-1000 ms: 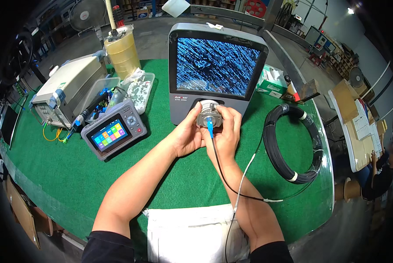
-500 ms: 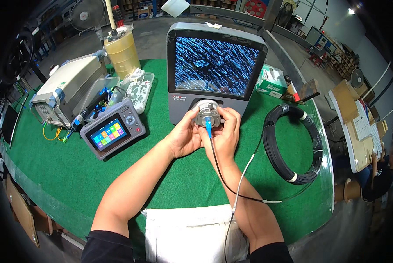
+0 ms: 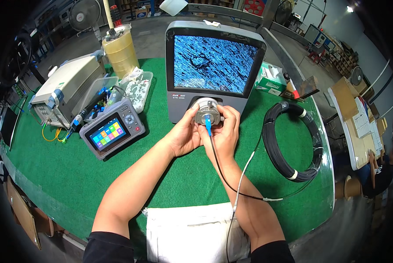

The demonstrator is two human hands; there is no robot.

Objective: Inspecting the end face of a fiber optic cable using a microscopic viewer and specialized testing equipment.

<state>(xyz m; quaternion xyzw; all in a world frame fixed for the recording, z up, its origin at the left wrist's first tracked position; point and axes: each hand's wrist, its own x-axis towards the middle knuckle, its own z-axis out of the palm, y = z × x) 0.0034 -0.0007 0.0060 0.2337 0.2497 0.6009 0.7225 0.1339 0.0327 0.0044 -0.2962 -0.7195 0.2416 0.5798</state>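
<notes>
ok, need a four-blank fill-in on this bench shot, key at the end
1. The number of hands touching the metal fitting is ____.
2. The connector plugged into that fitting is coloured ____.
3. In the picture, the coiled black cable lies to the ____ of the monitor.
4. The mat under the monitor is coloured ____.

Missing words: two; blue; right; green.

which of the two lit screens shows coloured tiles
The small screen on the grey device at left; the large monitor shows only blue-and-black streaks.

A bench monitor (image 3: pixel 215 63), cable coil (image 3: pixel 271 142) and fan (image 3: pixel 83 15) show a workshop.
</notes>
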